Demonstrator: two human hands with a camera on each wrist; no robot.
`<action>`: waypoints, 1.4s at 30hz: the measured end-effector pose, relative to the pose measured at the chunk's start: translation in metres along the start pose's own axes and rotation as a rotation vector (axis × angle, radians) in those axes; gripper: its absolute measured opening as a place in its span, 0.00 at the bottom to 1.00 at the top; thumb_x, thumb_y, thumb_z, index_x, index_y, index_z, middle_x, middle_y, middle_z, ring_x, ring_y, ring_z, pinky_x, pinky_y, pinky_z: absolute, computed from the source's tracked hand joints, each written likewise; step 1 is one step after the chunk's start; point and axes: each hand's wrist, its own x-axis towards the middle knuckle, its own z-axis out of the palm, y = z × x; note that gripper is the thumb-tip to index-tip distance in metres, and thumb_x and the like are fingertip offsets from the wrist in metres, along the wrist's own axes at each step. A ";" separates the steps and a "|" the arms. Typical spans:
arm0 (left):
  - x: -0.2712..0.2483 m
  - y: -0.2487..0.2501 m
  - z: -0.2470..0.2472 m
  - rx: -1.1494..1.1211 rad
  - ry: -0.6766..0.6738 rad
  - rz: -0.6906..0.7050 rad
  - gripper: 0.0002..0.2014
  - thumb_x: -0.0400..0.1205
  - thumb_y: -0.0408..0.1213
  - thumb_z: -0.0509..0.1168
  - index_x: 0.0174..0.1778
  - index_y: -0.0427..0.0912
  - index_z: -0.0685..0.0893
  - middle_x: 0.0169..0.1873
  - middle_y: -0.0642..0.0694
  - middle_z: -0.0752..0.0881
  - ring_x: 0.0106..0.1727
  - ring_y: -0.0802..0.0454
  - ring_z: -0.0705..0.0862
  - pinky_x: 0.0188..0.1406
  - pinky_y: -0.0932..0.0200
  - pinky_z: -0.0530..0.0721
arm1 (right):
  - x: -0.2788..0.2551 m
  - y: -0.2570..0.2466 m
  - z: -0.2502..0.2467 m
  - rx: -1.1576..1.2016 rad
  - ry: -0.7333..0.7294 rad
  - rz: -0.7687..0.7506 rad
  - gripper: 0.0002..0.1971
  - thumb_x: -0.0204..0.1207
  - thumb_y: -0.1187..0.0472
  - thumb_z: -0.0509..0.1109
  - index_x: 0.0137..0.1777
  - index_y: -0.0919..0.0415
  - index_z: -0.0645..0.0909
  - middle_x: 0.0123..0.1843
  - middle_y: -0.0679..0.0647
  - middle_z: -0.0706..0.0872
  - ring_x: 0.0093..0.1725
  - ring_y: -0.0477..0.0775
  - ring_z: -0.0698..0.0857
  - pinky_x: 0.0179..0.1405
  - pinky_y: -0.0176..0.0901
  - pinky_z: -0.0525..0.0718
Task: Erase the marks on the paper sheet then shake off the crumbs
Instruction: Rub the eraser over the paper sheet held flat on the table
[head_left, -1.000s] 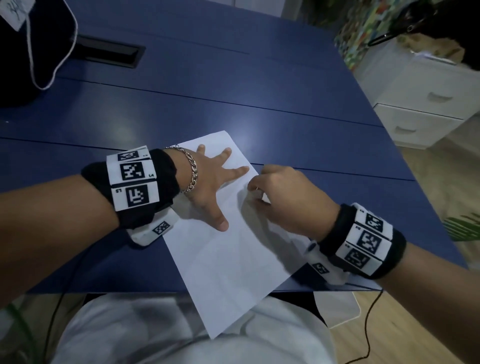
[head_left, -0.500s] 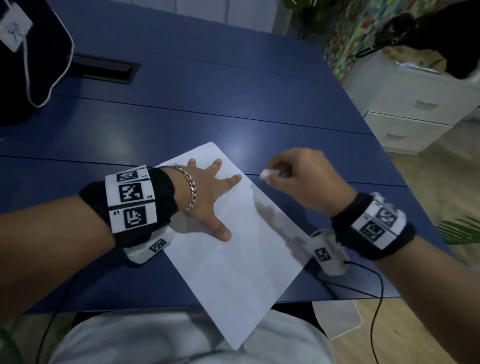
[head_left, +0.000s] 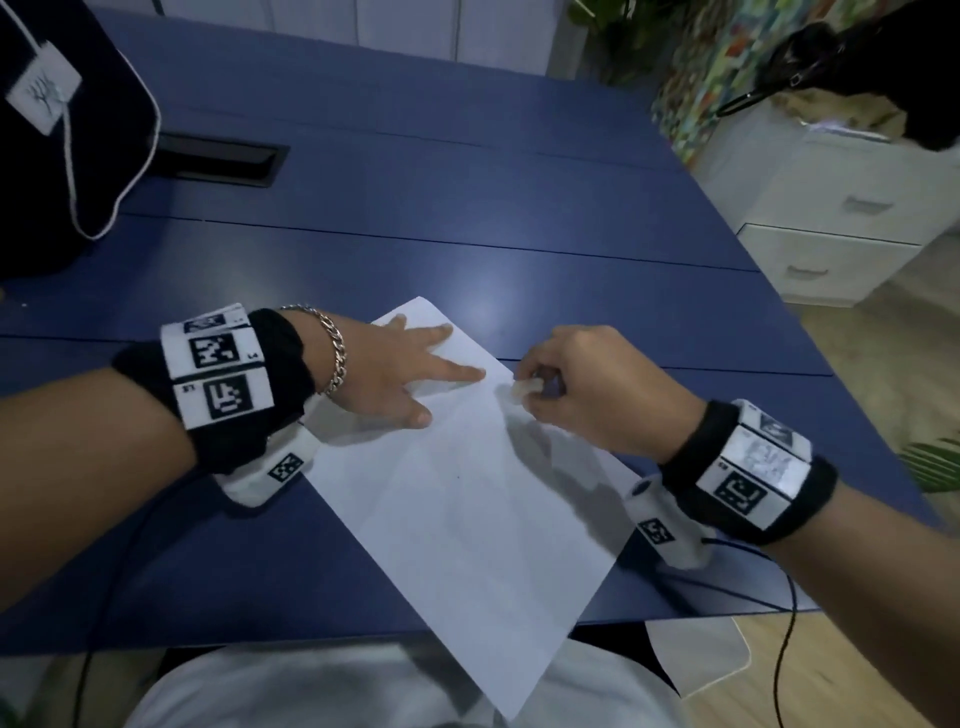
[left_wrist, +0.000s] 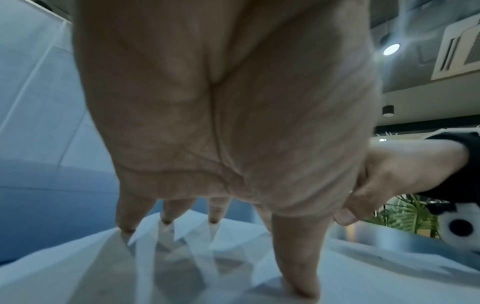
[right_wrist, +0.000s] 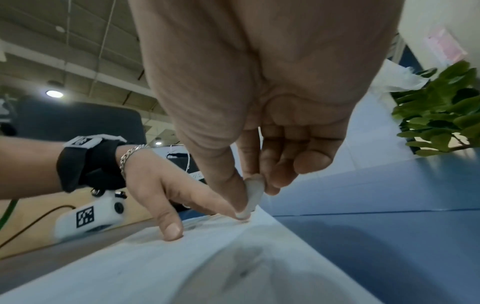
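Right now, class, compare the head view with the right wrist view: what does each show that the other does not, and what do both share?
Only the head view shows the whole paper sheet overhanging the blue table, plus white drawers.

Only the right wrist view shows the ceiling lamp.

Both show the right hand pinching the white eraser, and the left hand flat on the sheet.

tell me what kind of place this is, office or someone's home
Probably an office or shared workspace. The long blue table has a built-in cable slot, a white drawer cabinet stands beside it, and the left wrist view shows a ceiling air-conditioning unit.
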 end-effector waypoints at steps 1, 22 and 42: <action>0.002 0.002 -0.001 0.004 -0.007 -0.012 0.39 0.86 0.64 0.63 0.82 0.88 0.41 0.92 0.56 0.33 0.92 0.33 0.38 0.87 0.26 0.53 | 0.004 -0.003 0.003 -0.025 -0.009 -0.008 0.10 0.78 0.55 0.72 0.56 0.48 0.91 0.45 0.43 0.82 0.45 0.51 0.83 0.48 0.49 0.86; 0.005 0.025 -0.022 0.122 -0.158 -0.123 0.58 0.72 0.69 0.77 0.76 0.92 0.32 0.89 0.50 0.24 0.90 0.25 0.53 0.86 0.32 0.64 | -0.005 -0.029 0.003 -0.247 -0.164 -0.165 0.09 0.81 0.51 0.67 0.54 0.51 0.87 0.50 0.47 0.82 0.48 0.57 0.85 0.41 0.53 0.85; 0.002 0.030 -0.025 0.120 -0.139 -0.123 0.58 0.74 0.66 0.77 0.80 0.88 0.33 0.89 0.52 0.25 0.91 0.30 0.53 0.81 0.37 0.68 | 0.002 -0.038 0.005 -0.268 -0.148 -0.163 0.08 0.77 0.53 0.69 0.50 0.53 0.88 0.47 0.48 0.83 0.47 0.57 0.85 0.39 0.50 0.81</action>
